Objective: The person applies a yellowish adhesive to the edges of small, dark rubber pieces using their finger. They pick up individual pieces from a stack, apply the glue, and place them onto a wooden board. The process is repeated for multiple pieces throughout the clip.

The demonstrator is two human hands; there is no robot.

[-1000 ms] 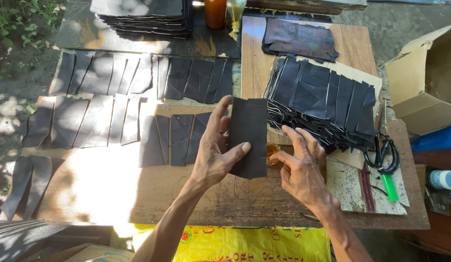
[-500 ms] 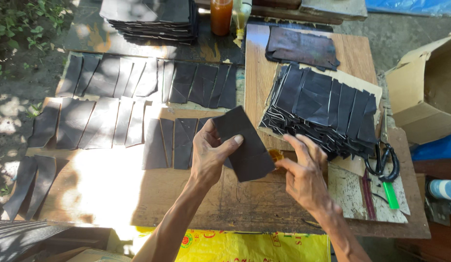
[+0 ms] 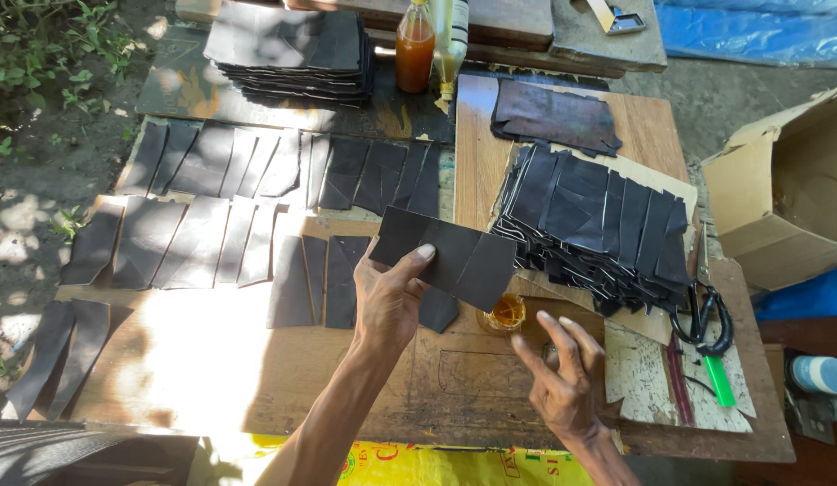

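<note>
dark leather piece [image 3: 444, 256] pinched in left hand [image 3: 389, 301], held above the plank table [image 3: 211, 369]

left thumb on top and fingers beneath clamp its near-left end; right hand [image 3: 562, 382] hovers empty just beside a small amber-filled cup [image 3: 506, 312], fingers spread and slightly curled, touching nothing i can make out. the piece is a long rectangle, its long axis running from upper left down to lower right, free end aimed toward the fanned stack of uncut-looking pieces [image 3: 607, 225] on the right board. progress, as a judgement: rows of laid-out pieces [image 3: 211, 207] already cover the left half of the table (several dozen, overlapping), while the right stack and a second pile [image 3: 292, 49] at the far edge remain thick, so roughly midway, plenty left. scissors [image 3: 704, 317] lie idle at right.
</note>
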